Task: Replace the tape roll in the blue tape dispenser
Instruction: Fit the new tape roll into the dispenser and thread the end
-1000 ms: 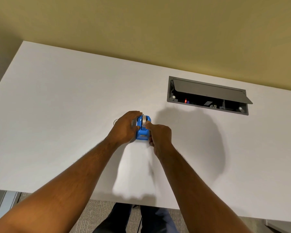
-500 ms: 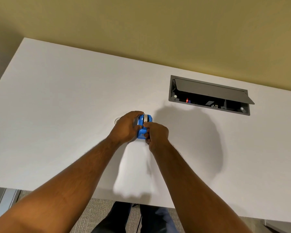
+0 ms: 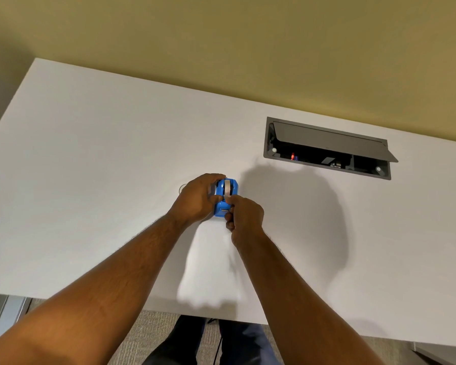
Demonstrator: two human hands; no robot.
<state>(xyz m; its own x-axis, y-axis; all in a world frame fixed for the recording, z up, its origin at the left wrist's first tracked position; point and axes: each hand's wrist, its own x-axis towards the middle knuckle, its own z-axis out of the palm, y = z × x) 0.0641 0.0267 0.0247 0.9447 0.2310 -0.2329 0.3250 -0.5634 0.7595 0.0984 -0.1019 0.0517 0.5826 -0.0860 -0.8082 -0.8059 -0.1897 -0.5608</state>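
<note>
The blue tape dispenser (image 3: pixel 229 194) stands on the white table (image 3: pixel 90 180) near its middle. A whitish tape roll (image 3: pixel 226 187) sits in its top slot. My left hand (image 3: pixel 196 200) wraps around the dispenser's left side and holds it. My right hand (image 3: pixel 244 216) is at the dispenser's near end, thumb and forefinger pinched on what looks like the free end of the tape just in front of the roll. A small clear round thing (image 3: pixel 182 187) peeks out beyond my left hand; I cannot tell what it is.
A grey cable box (image 3: pixel 327 150) with its lid tilted open is set into the table at the back right. A yellow wall (image 3: pixel 221 48) runs behind the table. My legs and the carpet show below the table's near edge.
My right hand has drawn in from the dispenser's right side to its near end and pinched at the tape. My left hand has kept its hold on the dispenser.
</note>
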